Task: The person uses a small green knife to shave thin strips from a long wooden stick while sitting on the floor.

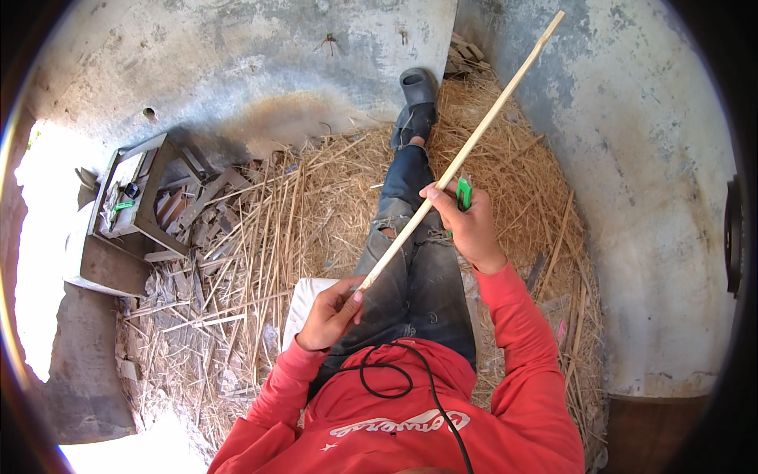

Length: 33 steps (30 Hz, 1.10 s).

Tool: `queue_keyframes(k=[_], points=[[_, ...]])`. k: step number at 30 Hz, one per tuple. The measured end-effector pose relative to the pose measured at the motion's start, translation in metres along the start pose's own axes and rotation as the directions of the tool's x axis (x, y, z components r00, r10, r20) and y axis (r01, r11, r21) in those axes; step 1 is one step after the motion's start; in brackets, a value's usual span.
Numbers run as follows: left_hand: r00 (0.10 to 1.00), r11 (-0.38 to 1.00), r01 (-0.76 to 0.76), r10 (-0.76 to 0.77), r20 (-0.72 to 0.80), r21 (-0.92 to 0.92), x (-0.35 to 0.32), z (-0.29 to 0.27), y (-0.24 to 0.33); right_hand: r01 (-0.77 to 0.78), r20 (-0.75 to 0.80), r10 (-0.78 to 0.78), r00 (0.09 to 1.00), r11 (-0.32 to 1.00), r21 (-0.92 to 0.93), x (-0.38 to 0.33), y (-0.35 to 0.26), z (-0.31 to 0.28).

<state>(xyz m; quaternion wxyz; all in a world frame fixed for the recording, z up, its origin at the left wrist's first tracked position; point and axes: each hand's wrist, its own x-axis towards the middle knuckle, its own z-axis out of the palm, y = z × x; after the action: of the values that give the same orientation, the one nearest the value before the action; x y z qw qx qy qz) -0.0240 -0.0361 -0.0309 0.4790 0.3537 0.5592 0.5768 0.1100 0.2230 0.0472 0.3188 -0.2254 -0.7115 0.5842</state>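
Note:
A long, pale wooden stick (489, 118) slants from my lap up to the far right, slightly bent near its far end. My left hand (330, 314) is closed round its near end, just above my left thigh. Farther along, my right hand (467, 227) is closed on a green utility knife (464, 193), with thumb and finger against the stick. Most of the knife is hidden in the palm, and I cannot see its blade. Both hands are over my legs in dark, torn jeans (395, 261).
Straw-like shavings and thin strips (260, 229) cover the floor. At the left, a small wooden table (110, 257) carries another green object (124, 206), with wood scraps beside it. Worn grey walls (632, 158) stand ahead and right. A dark cord (430, 375) hangs over my red sweatshirt.

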Motion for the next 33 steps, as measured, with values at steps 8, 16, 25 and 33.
queue_keyframes(k=[8, 16, 25, 33], points=[[1.0, 0.998, 0.0, -0.002, -0.028, -0.07, 0.005, 0.004, -0.008, 0.105, 0.123, -0.076, 0.989, 0.962, -0.25, -0.016, 0.002, -0.014], [0.986, 0.955, 0.154, -0.133, 0.1, -0.251, 0.005, 0.0, -0.002, 0.17, 0.066, -0.164, 0.984, 0.775, -0.609, -0.003, -0.011, -0.031], [0.974, 0.927, 0.224, -0.201, 0.104, -0.3, 0.004, 0.001, 0.004, 0.15, 0.112, -0.102, 0.988, 0.573, -0.805, -0.023, 0.016, -0.001], [0.961, 0.875, 0.264, -0.204, 0.186, -0.407, 0.011, -0.003, 0.002, 0.161, 0.091, -0.145, 0.985, 0.595, -0.788, -0.021, 0.012, -0.005]])
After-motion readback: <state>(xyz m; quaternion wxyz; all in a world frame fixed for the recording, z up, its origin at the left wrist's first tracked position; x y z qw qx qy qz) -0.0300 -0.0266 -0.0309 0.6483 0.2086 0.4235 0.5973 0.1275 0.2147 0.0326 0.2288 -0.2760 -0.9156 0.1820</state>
